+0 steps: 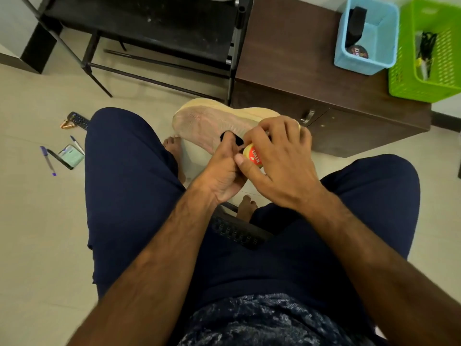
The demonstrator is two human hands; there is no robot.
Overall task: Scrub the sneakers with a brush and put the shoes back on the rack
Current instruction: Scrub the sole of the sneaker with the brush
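On the floor at far left: pens (48,161) beside a notepad (71,156); farther up, a remote (78,119) touching two batteries (66,124). Along the top edge, a black shoe rack (149,23), standing just beside the left side of the brown bench (287,46).

At centre, above the floor and between the knees, a pale pink sneaker (207,123), toe pointing left, tan sole edge turned away. Held at its dark collar by the left hand (222,171), fingers (228,141) curled and pinching the rim of the opening. Just right and touching it, the right hand (277,158), fingers (274,128) curled over a brush (253,156) with a yellow end and red label, laid against the sneaker near the collar.

On the bench toward its right edge, a blue basket (389,28) holding a dark block and a round tin; just beside it at the right corner, a green basket (449,78) with thin dark things inside.
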